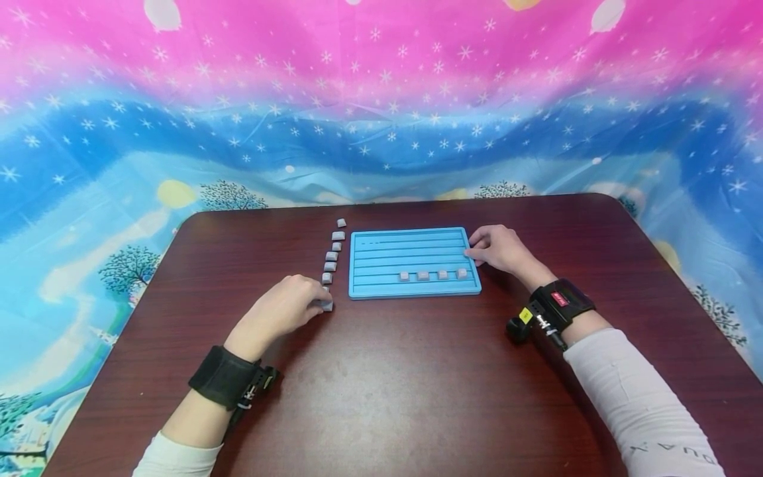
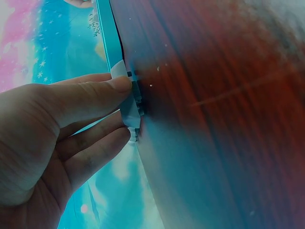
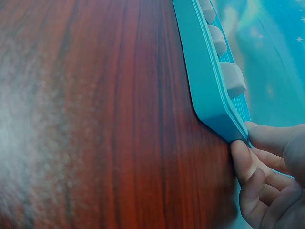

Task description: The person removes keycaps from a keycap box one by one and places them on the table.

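My left hand (image 1: 291,301) pinches a pale grey keycap (image 2: 129,109) between thumb and fingers, low over the table at the near end of a column of keycaps. Part of that keycap hides behind the fingertips in the head view. At the right edge of a blue slotted tray (image 1: 381,264), my right hand (image 1: 501,249) grips the rim, thumb on top and the other fingers against its side. Several pale keycaps (image 1: 423,275) sit spaced out in a row on one of the tray's lower ledges, toward its right side.
Several loose keycaps (image 1: 331,256) form a column on the table, just left of the tray. The dark wood table (image 1: 393,384) extends in front of the tray. Behind the table hangs a pink and blue printed cloth (image 1: 381,132).
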A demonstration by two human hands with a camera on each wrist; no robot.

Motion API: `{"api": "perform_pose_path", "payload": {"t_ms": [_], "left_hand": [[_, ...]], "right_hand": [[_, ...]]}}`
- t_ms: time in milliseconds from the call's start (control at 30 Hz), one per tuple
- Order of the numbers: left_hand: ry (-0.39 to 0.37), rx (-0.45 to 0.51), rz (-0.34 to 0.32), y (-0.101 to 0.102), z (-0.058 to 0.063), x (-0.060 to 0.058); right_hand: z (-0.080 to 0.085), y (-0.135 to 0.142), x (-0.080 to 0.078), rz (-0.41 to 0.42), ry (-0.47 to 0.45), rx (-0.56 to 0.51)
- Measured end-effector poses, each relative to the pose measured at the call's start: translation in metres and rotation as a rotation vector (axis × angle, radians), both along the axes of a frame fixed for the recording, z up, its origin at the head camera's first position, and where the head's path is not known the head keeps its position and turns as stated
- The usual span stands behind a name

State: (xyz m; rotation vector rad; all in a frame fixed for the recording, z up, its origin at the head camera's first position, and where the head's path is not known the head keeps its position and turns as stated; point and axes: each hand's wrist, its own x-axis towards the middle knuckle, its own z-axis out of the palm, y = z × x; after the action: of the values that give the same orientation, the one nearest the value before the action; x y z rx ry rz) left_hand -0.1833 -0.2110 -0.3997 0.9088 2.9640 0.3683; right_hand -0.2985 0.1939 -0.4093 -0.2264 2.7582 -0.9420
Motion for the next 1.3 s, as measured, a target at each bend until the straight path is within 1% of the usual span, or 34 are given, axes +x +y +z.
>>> {"api": "perform_pose_path", "payload": {"t_ms": [367,567,700,867,1133,1300], "left_hand": [[-0.026,0.011,0.009,0.001,0.000,0.002],[-0.003,0.008,-0.004,-0.001,0.001,0.002],[0.011,0.031,-0.017,-0.002,0.006,0.002],[0.000,0.054,-0.004,-0.003,0.013,0.002],[0.048,0.054,-0.017,0.004,0.013,-0.003],[0.078,0.067,-0.055,0.013,0.013,-0.009]], "right_hand": [[0.000,0.000,0.001,-0.001,-0.003,0.003],[-0.001,0.000,0.001,-0.006,-0.006,0.003],[-0.001,0.000,0.001,-0.004,-0.005,0.000],[-0.002,0.001,0.001,-0.008,-0.001,0.002],[-0.001,0.001,0.001,0.009,0.007,-0.018],[-0.001,0.000,0.001,0.002,0.004,-0.016]]}}
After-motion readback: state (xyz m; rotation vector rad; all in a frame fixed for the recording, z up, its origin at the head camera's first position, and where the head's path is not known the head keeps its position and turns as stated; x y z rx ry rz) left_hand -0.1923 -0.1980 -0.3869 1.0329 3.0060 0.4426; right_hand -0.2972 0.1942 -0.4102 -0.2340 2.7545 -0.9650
